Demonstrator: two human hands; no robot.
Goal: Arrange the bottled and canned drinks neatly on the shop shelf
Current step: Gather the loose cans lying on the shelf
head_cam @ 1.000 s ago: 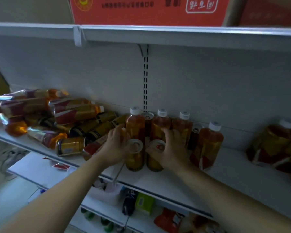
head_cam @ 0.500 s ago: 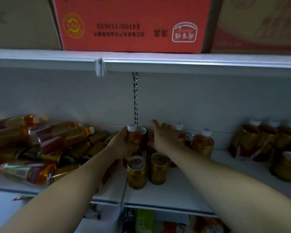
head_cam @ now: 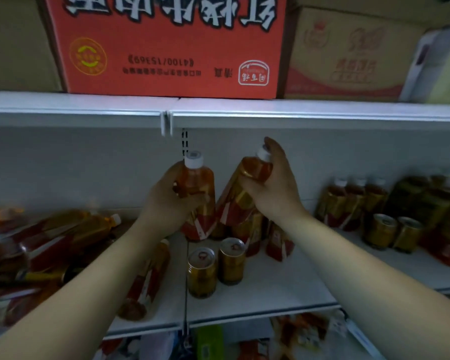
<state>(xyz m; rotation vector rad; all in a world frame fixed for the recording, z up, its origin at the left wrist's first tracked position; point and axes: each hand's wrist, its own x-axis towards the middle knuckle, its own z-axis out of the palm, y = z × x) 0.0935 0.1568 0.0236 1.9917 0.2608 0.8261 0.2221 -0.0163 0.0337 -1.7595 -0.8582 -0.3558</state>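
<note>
My left hand [head_cam: 166, 201] grips an upright amber tea bottle [head_cam: 199, 196] with a white cap and a red and gold label. My right hand [head_cam: 276, 188] grips a second such bottle [head_cam: 240, 201], tilted with its cap to the right and raised off the shelf. Two gold cans [head_cam: 202, 271] stand side by side on the white shelf [head_cam: 270, 289] in front of them. Behind my right wrist stand more bottles [head_cam: 279, 242], partly hidden.
A heap of bottles and cans [head_cam: 50, 250] lies on its side at the left, one bottle [head_cam: 146, 279] near the shelf seam. Upright bottles [head_cam: 353, 201] and cans [head_cam: 392, 232] stand at the right. A red carton [head_cam: 166, 48] sits on the shelf above.
Both hands left the cans and reached back to the bottles, then closed round one each. The right bottle is now lifted and tilted. The view has risen toward the upper shelf.
</note>
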